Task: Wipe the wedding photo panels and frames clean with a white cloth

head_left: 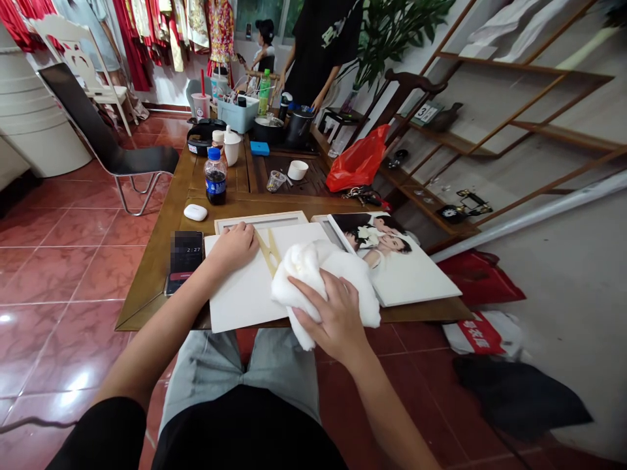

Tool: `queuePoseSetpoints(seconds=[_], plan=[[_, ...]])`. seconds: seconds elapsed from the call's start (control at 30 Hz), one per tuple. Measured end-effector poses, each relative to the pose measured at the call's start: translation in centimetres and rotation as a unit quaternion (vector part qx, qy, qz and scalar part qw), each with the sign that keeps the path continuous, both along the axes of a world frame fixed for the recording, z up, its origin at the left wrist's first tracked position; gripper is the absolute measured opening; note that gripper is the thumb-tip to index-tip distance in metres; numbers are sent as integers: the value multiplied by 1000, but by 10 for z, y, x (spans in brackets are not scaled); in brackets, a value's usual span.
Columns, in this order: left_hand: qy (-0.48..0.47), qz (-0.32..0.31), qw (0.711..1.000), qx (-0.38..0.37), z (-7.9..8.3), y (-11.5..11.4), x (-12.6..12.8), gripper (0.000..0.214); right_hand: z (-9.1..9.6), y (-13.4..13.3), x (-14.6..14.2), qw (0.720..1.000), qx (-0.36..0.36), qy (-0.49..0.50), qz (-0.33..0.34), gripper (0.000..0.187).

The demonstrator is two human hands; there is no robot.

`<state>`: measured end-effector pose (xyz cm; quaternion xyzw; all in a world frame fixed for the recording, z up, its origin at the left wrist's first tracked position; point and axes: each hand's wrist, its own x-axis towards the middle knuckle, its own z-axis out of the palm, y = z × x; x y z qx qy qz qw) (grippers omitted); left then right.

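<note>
A wad of white fluffy batting (360,274) lies bunched over the right part of a flat white board (245,297) near the table's front edge. My right hand (337,316) grips its near side, the thumb and fingers pressed into the folds. My left hand (238,247) rests on the board's upper left, fingers laid over its surface, holding nothing. Between my hands a pale yellow V-shaped strip (267,248) runs under the batting. A framed photo print of a couple (411,277) lies to the right, and a light frame edge (289,217) shows behind the board.
A phone (187,251), a white earbud case (195,212) and a cola bottle (215,179) stand left on the wooden table (157,274). A red plastic bag (360,160) and keys (365,194) lie at the back right. A person in black (323,46) stands beyond the table.
</note>
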<state>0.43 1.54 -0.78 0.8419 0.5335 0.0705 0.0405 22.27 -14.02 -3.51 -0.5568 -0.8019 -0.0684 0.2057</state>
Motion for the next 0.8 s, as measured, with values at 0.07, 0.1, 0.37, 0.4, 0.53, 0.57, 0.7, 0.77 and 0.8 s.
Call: queuePoseSetpoints(seconds=[0.07,0.1,0.37,0.4,0.53,0.57,0.7,0.77,0.8], plan=[[1,-1,1000,2,0,0,0,37,5,9,-3,1000,-23,-7,-12,48],[1,-2,1000,3,-1,1,0,37,7,16,-5,999,-36,-13,-15,49],[13,-17,1000,-6,1,1,-1,35,29,86,-20,992,-121,-31,-13,55],[14,-18,1000,-10,2,1,-1,34,31,94,-22,991,-127,-35,-13,56],[11,-13,1000,-12,1,1,-1,35,33,123,-28,990,-130,-41,-22,58],[11,-13,1000,-9,1,1,-1,36,33,128,-29,990,-131,-39,-26,58],[12,-10,1000,-1,-1,2,-1,37,31,142,-30,991,-125,-35,-32,60],[12,-7,1000,3,-2,2,-1,37,29,143,-28,992,-116,-32,-28,60],[12,-5,1000,5,-2,1,-1,37,28,143,-27,993,-110,-31,-26,60]])
